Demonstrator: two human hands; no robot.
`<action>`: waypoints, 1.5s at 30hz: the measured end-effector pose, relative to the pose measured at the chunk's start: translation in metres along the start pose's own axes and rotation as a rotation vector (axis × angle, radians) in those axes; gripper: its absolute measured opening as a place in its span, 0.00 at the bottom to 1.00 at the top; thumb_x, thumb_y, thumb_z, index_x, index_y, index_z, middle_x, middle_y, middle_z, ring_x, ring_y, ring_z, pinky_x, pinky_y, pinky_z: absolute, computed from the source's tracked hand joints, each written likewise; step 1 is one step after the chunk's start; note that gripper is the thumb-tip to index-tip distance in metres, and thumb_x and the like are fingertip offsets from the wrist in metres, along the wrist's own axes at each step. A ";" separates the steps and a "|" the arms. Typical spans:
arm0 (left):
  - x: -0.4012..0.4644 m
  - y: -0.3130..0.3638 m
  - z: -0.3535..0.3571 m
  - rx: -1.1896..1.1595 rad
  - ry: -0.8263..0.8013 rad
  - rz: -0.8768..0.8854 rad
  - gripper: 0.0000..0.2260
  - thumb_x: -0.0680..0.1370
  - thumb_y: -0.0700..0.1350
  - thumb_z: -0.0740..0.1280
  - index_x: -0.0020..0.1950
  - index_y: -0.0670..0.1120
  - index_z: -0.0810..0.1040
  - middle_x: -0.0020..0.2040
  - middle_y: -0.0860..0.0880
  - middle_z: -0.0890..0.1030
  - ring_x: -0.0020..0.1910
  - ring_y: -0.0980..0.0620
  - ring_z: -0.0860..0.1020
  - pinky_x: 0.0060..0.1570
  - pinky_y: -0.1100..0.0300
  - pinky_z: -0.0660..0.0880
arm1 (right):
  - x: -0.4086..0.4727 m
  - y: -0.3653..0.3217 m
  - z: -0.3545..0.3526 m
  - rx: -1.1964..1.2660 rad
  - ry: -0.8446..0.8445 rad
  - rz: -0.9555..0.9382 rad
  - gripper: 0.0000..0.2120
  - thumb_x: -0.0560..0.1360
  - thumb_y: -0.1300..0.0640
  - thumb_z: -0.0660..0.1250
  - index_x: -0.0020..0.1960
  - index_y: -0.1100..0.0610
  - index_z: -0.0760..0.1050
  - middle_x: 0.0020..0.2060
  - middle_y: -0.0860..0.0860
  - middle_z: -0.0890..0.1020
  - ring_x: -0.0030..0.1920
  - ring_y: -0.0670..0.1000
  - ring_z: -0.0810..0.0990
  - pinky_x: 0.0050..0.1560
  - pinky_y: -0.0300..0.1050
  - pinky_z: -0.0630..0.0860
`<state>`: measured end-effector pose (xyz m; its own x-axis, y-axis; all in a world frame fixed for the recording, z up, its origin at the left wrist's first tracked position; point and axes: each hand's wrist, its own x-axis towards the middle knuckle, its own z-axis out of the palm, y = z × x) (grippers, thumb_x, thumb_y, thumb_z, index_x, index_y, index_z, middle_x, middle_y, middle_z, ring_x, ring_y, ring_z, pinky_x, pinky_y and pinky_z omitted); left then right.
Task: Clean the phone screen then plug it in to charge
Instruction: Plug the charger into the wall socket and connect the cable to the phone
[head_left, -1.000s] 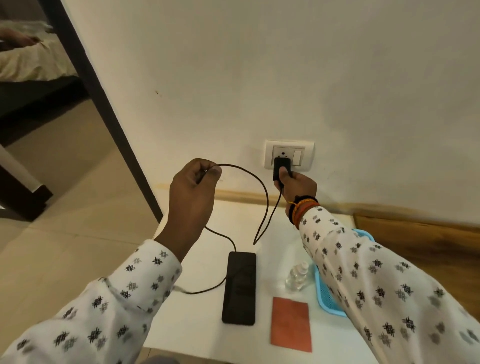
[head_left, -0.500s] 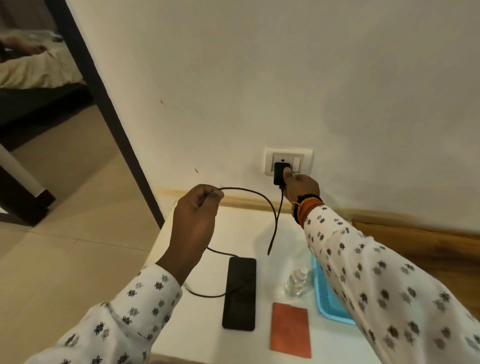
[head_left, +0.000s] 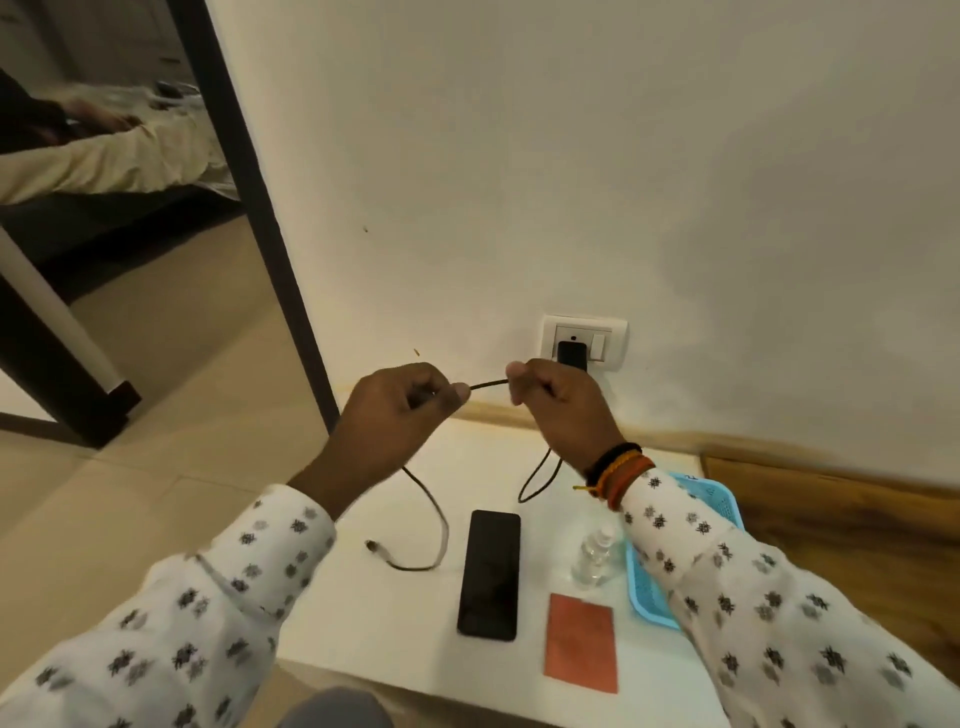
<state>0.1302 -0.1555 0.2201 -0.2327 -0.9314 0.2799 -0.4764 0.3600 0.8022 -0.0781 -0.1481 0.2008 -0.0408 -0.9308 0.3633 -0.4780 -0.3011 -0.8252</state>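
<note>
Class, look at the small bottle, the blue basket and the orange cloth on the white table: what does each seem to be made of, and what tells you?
Bottle: clear plastic, probably; you see through it, with a pale cap.
Blue basket: moulded plastic, judging by its uniform colour and fine grid of holes.
Orange cloth: a soft matte fabric, perhaps microfibre; it lies flat without shine, though the weave is too fine to see.

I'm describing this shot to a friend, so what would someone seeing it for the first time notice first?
First, the two hands raised mid-frame: the left hand and right hand pinch a dark cable stretched between them, just below the black charger plugged into the wall socket. Below, on the white table, the black phone lies flat, unplugged, with the cable's free connector to its left and an orange cloth to its right.
</note>
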 end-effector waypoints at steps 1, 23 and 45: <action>-0.002 -0.005 -0.014 -0.001 -0.017 -0.010 0.12 0.76 0.56 0.71 0.37 0.51 0.80 0.25 0.54 0.71 0.24 0.58 0.65 0.26 0.67 0.63 | 0.000 0.004 -0.005 0.014 0.042 0.031 0.19 0.81 0.49 0.61 0.32 0.54 0.73 0.30 0.50 0.78 0.35 0.48 0.76 0.41 0.38 0.72; -0.010 -0.019 -0.011 -0.905 0.173 -0.633 0.10 0.81 0.36 0.56 0.45 0.43 0.75 0.32 0.49 0.70 0.22 0.56 0.62 0.22 0.65 0.59 | -0.062 -0.025 0.046 -0.036 -0.032 0.019 0.09 0.76 0.55 0.69 0.56 0.52 0.79 0.47 0.45 0.82 0.45 0.44 0.81 0.49 0.41 0.78; -0.129 -0.115 0.147 0.187 -0.227 -0.752 0.23 0.80 0.57 0.63 0.65 0.40 0.72 0.62 0.39 0.77 0.61 0.39 0.76 0.61 0.48 0.74 | -0.193 0.020 0.045 0.383 0.399 0.515 0.07 0.78 0.57 0.67 0.51 0.48 0.82 0.35 0.56 0.82 0.33 0.51 0.81 0.39 0.41 0.80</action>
<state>0.0903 -0.0686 0.0137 0.0502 -0.9015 -0.4298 -0.7033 -0.3375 0.6257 -0.0400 0.0157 0.0950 -0.5260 -0.8495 -0.0396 0.0226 0.0326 -0.9992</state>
